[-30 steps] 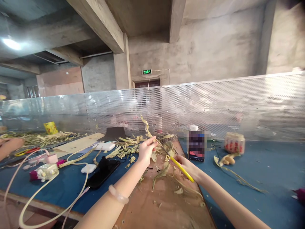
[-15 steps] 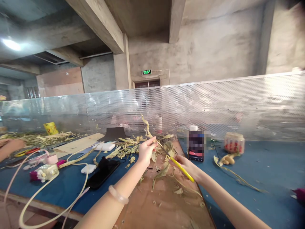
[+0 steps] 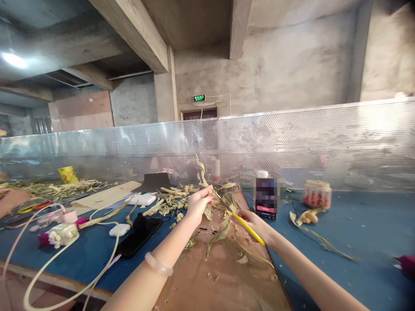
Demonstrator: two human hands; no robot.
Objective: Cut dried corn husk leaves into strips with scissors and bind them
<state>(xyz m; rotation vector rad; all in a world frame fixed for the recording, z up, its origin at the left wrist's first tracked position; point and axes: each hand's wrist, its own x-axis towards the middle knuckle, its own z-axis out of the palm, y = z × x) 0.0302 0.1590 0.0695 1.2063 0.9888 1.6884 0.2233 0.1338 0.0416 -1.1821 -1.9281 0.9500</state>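
My left hand (image 3: 197,205), with a pale bangle on the wrist, pinches a dried, curled leaf strip (image 3: 201,167) that stands up above its fingers. My right hand (image 3: 252,224) is closed on a yellow-handled tool (image 3: 248,228) with a thin metal front end. That end slants up and left to the fingertips of my left hand, by the base of the strip. Whether it touches the strip I cannot tell. Dried leaves (image 3: 221,233) lie beneath both hands on a brown board (image 3: 223,283).
Left on the blue table (image 3: 81,263) are a black phone (image 3: 139,237), looping cables, a white case (image 3: 119,230) and piled dried plants (image 3: 175,203). Rightward stand an upright phone (image 3: 266,209) and a jar (image 3: 317,194). A perforated metal screen (image 3: 292,147) runs behind. Another person's hand (image 3: 14,201) shows far left.
The leaf strip in my left hand has tilted slightly to the right. Both hands keep nearly the same place and hold.
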